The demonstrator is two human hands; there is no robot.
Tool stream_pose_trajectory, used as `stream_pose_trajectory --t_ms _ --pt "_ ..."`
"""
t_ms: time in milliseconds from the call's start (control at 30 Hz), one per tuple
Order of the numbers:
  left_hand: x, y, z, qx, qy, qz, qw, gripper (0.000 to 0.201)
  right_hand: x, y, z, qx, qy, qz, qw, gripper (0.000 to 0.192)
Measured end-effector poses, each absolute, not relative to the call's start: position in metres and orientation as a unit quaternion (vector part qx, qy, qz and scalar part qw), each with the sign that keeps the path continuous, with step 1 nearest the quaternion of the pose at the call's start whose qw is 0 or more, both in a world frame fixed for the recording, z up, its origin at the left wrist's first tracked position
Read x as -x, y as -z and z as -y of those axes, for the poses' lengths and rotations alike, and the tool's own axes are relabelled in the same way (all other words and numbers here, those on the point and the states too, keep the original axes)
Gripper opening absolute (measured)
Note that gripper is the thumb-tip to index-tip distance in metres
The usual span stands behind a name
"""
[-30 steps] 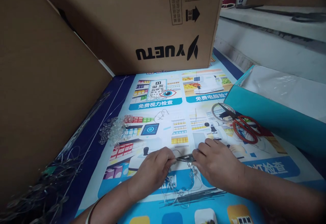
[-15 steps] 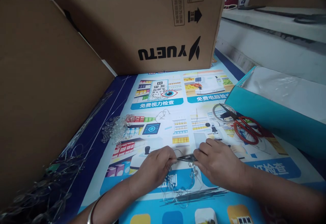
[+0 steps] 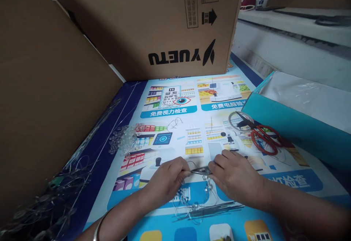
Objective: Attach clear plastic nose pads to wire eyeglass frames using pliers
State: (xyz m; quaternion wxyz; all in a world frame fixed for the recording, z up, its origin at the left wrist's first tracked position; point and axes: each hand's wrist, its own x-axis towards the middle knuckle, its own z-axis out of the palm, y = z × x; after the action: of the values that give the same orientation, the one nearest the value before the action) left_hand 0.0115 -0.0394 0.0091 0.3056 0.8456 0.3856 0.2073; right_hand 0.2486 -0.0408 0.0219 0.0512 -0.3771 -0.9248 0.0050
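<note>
One beaded wire is curving between and below the two hands, over the worktop toward its near edge. The left hand is pressing its fingertips together, apparently pinching the wire at the tip of the pliers; the right hand is closing its grip around the pliers' handles. Thin dark rods are lying just beyond the loop, toward the near edge.

Toward the left edge, a heap of clear beads is spreading, with a loose wire lying to its right; tangled strands are crowding the near left corner. Toward the right edge, red-handled scissors are resting open, their blades crossing a clear ring, and a turquoise box is standing close beside them. Cardboard is walling off the far edge, and a brown panel the left.

The fingers are hiding the exact pinching point and the pliers' handles. The near edge is falling outside the view, the turquoise box is running off at the right, and the tangled strands are blurring into shadow.
</note>
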Motion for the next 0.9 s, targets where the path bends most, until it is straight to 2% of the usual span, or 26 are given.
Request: stream_pose_trajectory --t_ms 300,900 --pt "-0.0061 -0.0056 0.0375 -0.840 -0.206 -0.416 0.281 0.012 -0.2485 -0.0200 0.0428 0.379 0.002 0.925 0.040 0.013" --pt "-0.0079 -0.0070 0.0376 -0.857 -0.231 -0.382 0.258 0.012 -0.2480 -0.0261 0.0416 0.415 -0.067 0.906 0.056 0.024"
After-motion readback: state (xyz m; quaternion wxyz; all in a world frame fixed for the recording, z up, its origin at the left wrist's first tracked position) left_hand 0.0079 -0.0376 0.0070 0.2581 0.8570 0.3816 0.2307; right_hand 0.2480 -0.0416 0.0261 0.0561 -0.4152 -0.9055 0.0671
